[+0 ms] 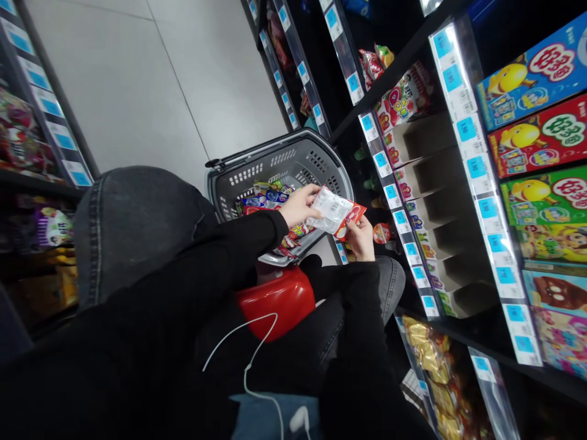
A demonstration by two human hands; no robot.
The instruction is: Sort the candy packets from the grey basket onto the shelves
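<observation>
Between my two hands is a small candy packet [331, 209], its silvery printed back facing up and red showing at its right end. My left hand [300, 206] pinches the packet's left side, and my right hand [360, 237] grips its lower right corner. Directly below them stands a grey shopping basket [293, 153] on the floor. Several colourful snack packets [268, 198] lie in the basket, partly covered by my left hand and sleeve.
Shelves with price tags [479, 165] run along the right, holding snack boxes [545, 131] and display cartons [440, 226]. Another shelf [50, 107] stands at the left. A red object [277, 299] sits between my legs, with a white earphone cord [250, 366] hanging over it.
</observation>
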